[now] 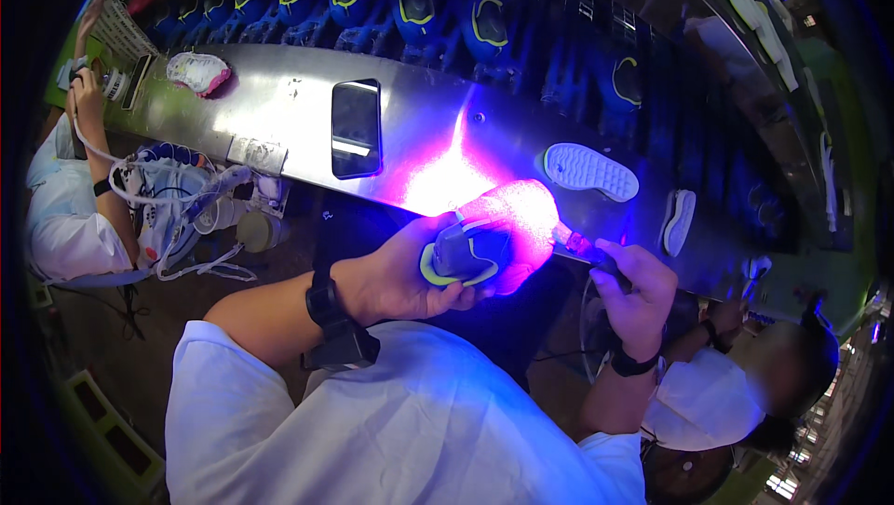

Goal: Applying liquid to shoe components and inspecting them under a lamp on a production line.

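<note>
Shoe in left hand, brush in right hand

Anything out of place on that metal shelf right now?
A phone lies flat on the metal shelf among shoe parts, and a pink-edged shoe sole sits apart at its left end. Nothing looks spilled or damaged.

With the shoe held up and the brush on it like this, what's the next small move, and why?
Probably draw the small brush in the right hand along the glowing sole edge of the blue-and-yellow shoe that the left hand holds. The tip already touches the edge, and the purple light falls on that spot.
</note>
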`<action>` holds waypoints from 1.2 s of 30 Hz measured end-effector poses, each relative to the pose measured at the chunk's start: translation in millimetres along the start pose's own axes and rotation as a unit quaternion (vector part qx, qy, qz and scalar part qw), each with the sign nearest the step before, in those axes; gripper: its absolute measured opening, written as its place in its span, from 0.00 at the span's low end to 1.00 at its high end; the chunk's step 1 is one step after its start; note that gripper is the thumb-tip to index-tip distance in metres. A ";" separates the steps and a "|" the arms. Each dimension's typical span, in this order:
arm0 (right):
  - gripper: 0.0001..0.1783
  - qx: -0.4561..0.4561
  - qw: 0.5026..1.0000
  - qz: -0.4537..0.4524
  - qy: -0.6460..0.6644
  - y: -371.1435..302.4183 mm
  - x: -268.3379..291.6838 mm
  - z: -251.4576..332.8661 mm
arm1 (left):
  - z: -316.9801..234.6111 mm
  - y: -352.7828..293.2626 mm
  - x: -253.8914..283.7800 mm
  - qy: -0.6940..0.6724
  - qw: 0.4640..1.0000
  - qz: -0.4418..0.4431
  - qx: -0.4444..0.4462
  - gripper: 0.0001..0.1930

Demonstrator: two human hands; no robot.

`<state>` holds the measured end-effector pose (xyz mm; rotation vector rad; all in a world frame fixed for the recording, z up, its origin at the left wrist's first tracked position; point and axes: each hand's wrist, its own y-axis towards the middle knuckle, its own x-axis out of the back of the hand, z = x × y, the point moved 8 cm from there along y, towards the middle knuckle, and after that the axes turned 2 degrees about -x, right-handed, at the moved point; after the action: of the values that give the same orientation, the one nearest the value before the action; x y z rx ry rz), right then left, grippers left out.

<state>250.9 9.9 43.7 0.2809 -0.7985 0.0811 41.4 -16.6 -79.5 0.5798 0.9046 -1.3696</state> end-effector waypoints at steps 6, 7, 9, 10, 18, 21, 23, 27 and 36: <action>0.24 0.041 0.998 -0.041 0.013 -2.7 -16.8 11.7 | 14.9 -6.0 -3.4 -0.041 0.998 0.039 0.015 0.41; 0.24 0.050 0.998 -0.039 0.011 -5.3 -22.2 14.6 | 14.8 -7.8 3.0 -0.037 0.998 0.046 0.011 0.41; 0.24 0.045 0.998 -0.038 0.036 -14.5 -30.3 16.2 | 16.1 -9.3 5.5 0.025 0.997 0.076 -0.013 0.41; 0.24 0.048 0.997 -0.043 0.042 -21.1 -33.9 19.6 | 24.3 -19.0 -2.4 0.027 0.997 0.075 -0.020 0.37; 0.20 -0.073 0.997 -0.029 0.019 -68.1 -57.6 10.7 | 1.6 -52.3 -27.8 0.296 0.939 -0.038 -0.169 0.25; 0.19 -0.177 0.981 -0.064 0.046 -28.2 -48.8 -10.0 | -10.9 -50.0 -56.5 0.523 0.818 -0.084 -0.224 0.30; 0.20 -0.178 0.974 -0.104 0.097 -16.6 -47.2 -7.8 | -4.9 -49.8 -86.6 0.639 0.722 -0.068 -0.255 0.35; 0.21 -0.102 0.985 -0.111 0.078 -33.2 -45.3 11.4 | -15.7 -54.3 -118.3 0.825 0.438 -0.084 -0.347 0.51; 0.19 -0.144 0.980 -0.002 0.136 -63.8 -22.3 -34.9 | -15.4 -42.3 -148.8 0.783 0.458 -0.098 -0.409 0.53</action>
<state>270.9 -40.8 -9.2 -0.0034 -0.5275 -0.0010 2.7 74.9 40.1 0.8782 2.9543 0.0711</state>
